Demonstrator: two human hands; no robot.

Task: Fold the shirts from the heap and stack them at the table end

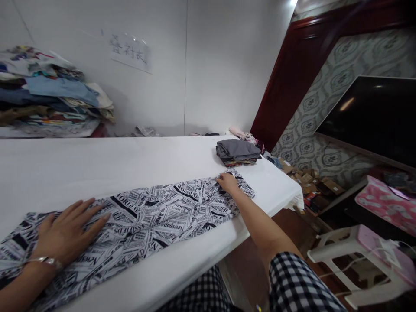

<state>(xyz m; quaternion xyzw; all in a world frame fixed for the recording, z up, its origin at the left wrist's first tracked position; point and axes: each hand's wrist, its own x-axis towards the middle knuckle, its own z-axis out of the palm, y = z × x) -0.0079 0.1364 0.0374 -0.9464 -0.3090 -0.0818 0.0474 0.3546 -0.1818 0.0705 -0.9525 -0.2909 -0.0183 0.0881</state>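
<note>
A black-and-white newspaper-print shirt [175, 216] lies stretched lengthwise in a long, narrow strip along the front of the white table. My left hand [66, 232] rests flat on its left part, fingers spread, a metal bracelet at the wrist. At the far right end, my right hand [228, 183] has its fingers curled on the fabric, closed at the upper edge; its fingertips are partly hidden. Just beyond that hand sits a small stack of folded clothes [238, 149], dark grey on top with patterned cloth below.
A tall heap of clothes [52, 95] stands at the back left of the table [156, 158]. Pinkish cloth [242, 133] lies at the back right corner. Past the right edge are cardboard boxes [331, 185] and a plastic stool [367, 255] with a power strip and cables.
</note>
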